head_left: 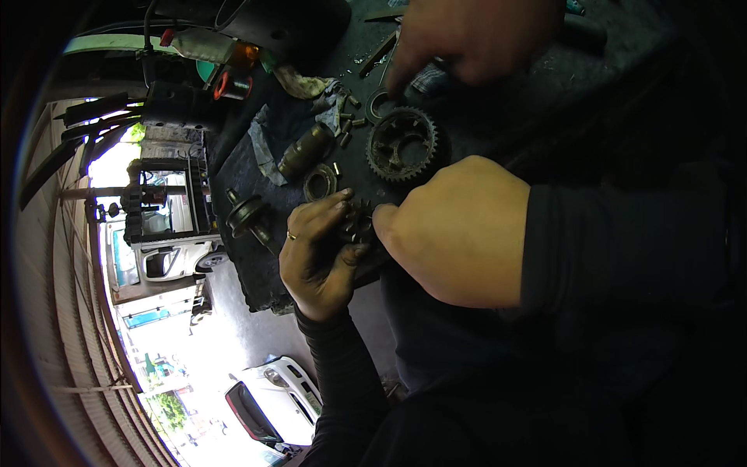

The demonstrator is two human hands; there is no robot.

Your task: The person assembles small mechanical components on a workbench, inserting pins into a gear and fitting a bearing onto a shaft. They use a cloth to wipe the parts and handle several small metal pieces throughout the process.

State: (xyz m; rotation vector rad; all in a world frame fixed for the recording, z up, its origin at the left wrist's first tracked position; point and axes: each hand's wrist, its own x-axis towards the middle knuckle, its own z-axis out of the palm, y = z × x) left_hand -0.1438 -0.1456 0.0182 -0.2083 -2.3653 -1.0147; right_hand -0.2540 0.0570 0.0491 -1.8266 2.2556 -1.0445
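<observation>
My left hand point(315, 257), with a ring on one finger, holds a small dark toothed gear point(358, 224) between fingers and thumb. My right hand point(459, 233) is closed against the gear's right side; most of its fingers are hidden. Just beyond lies a large gear wheel point(376, 156) with a hollow, spoked middle. A bearing ring point(320, 184) rests near my left fingertips. Another person's hand point(475, 39) reaches in from the top, a finger close to a second ring point(378, 105).
Small metal rollers point(345, 138), a ribbed metal cylinder point(306, 152) and a rag point(268, 148) lie on the dark worktable point(257, 272). A flanged shaft point(247, 214) sits near its left edge. At the back are a bottle point(204, 47) and a wire spool point(233, 86).
</observation>
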